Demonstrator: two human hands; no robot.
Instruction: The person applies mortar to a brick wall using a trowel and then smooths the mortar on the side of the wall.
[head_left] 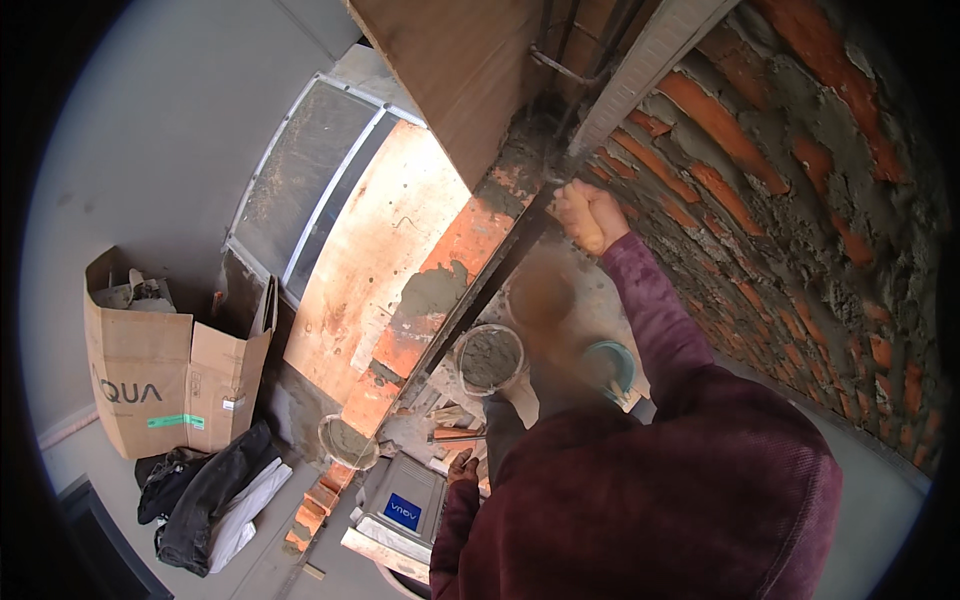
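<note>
My right hand (590,215) is reached out at the upper centre, closed in a fist beside the brick wall (720,195). A thin metal piece shows just past its knuckles; the rest of what it grips is hidden. Steel bars (567,60) stand in the corner just beyond, beside a wooden board (440,75). Low down, my left hand (462,467) hangs close to a grey lidded case (400,500); its fingers are small and partly hidden. A bucket of grey mortar (489,358) stands below and between my hands.
A mortar-smeared orange ledge (405,340) carries a lump of mortar (433,290). Another mortar bucket (348,442) stands near loose bricks (320,500). A teal bucket (610,368) is by my legs. A cardboard box (140,370) and dark clothes (210,500) lie at the left.
</note>
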